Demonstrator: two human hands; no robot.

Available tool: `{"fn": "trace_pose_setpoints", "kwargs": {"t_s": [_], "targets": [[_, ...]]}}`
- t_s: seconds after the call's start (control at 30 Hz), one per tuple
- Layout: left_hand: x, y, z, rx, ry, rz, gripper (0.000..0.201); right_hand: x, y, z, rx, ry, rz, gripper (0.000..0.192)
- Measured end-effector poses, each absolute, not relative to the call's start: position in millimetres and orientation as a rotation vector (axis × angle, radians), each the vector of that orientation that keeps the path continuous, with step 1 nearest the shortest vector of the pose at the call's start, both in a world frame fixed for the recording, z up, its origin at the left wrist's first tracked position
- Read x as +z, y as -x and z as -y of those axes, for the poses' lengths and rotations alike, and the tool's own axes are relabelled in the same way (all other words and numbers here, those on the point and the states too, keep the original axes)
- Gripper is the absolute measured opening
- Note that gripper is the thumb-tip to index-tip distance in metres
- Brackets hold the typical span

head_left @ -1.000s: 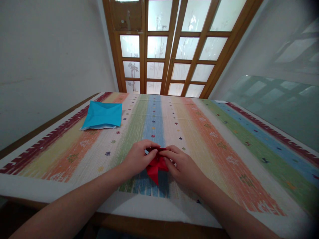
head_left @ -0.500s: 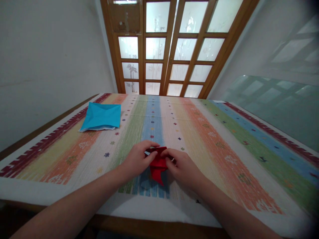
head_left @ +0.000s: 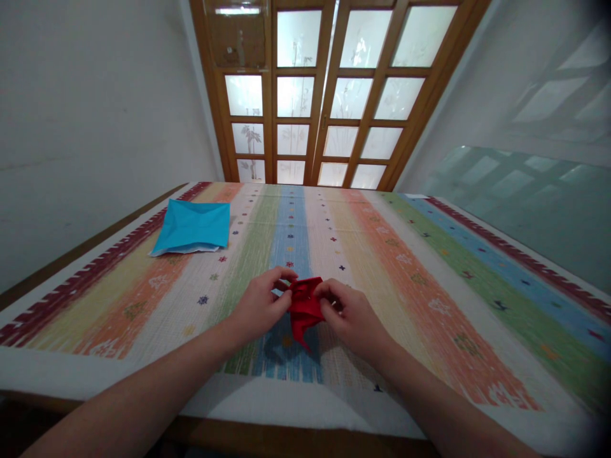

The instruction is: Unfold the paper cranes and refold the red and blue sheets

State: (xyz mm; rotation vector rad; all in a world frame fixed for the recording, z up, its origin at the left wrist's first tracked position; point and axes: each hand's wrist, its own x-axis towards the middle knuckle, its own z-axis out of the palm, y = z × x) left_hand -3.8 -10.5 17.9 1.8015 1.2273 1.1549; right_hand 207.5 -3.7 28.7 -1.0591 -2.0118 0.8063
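A folded piece of red paper (head_left: 305, 308) is between my two hands, near the front of the table, with a pointed flap hanging down toward me. My left hand (head_left: 261, 302) pinches its left edge between thumb and fingers. On the other side, my right hand (head_left: 349, 312) grips the right edge, thumb in front and fingers curled behind. Folds show along the paper's upper part, but its full shape is partly hidden by my fingers.
A stack of blue paper (head_left: 193, 226) with white edges lies at the table's left. The striped tablecloth (head_left: 410, 305) covers the table. Beyond stand wooden doors (head_left: 315, 95) with frosted panes. A glass sheet (head_left: 529, 203) leans against the right wall.
My hands have moved slightly apart, showing more of the red paper's top. The paper has turned a little, and its hanging flap now looks narrower.
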Motion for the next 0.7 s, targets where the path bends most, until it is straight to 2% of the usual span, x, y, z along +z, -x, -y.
{"fn": "trace_pose_setpoints", "kwargs": {"t_s": [0.3, 0.5, 0.7], "targets": [[17.3, 1.2, 11.8, 1.184, -1.726, -1.196, 0.026, 24.5, -206.2, 2.2, 0.658, 1.027, 2.009, 0.014], [20.3, 2.0, 14.9, 1.249, -1.945, -1.223, 0.021, 25.3, -206.1, 1.5, 0.631, 0.979, 2.009, 0.022], [25.3, 1.8, 15.7, 1.204, -2.013, -1.192, 0.018, 23.1, -208.7, 0.3, 0.611, 1.027, 1.992, 0.018]]}}
